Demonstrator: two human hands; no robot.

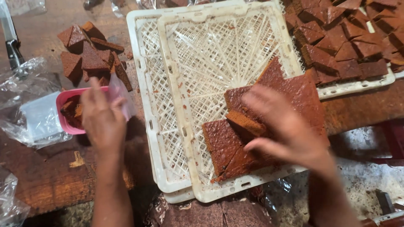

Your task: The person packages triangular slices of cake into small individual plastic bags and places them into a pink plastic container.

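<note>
Left hand (102,120): we see it gripping the pink tub (67,113) by its right rim.
Right hand (286,128): fingers spread (blurred) over brown cake slabs (229,145) at the white crate (185,84) near corner.

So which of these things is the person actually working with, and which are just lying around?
In use:
left hand on the pink tub
right hand over the brown cake slabs
white lattice crate under them

Lying about:
knife
loose cake pieces on the table
second crate of cut cake
plastic bags

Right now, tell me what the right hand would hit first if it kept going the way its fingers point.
The right hand points left, low over the brown cake slabs in the white lattice tray. It would probably meet those slabs first, though motion blur leaves its height above them unclear.
</note>
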